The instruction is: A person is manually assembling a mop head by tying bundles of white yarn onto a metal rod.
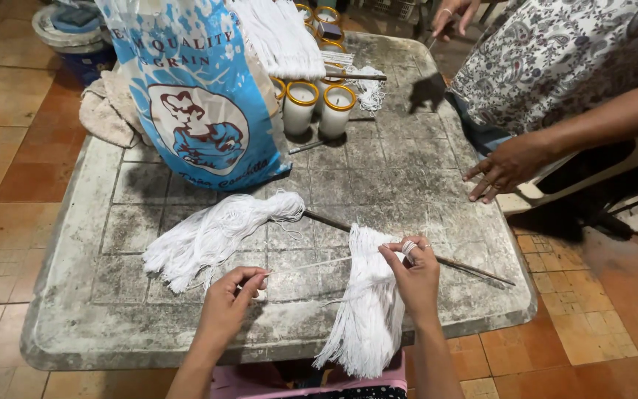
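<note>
Nearest the camera: left hand (232, 294) is pinched closed, thumb and fingertips gripping the near end of a single white thread (311, 264). From there the thread runs taut up and to the right, roughly left-right across the table, to the right hand (413, 272). Right hand is partly curled, thread wound round a finger, fingertips touching the top of the hanging bundle of white strings (369, 310). So the right hand is the one on the bundle; left is only tensioning the strand.

Bundle: flat skein of cut white strings, draped over a thin dark rod (474, 270), tails hanging off the near table edge. Rod's long axis goes diagonally, upper-left to lower-right.

Further left on the rod, a second loose skein (212, 236) lies fanned on the grey stone table (407, 170), apart from both hands.

Beyond: blue printed sack (193, 96), white candles in yellow-rimmed jars (319, 103). Another person's hand (503, 166) rests at the right table edge.
</note>
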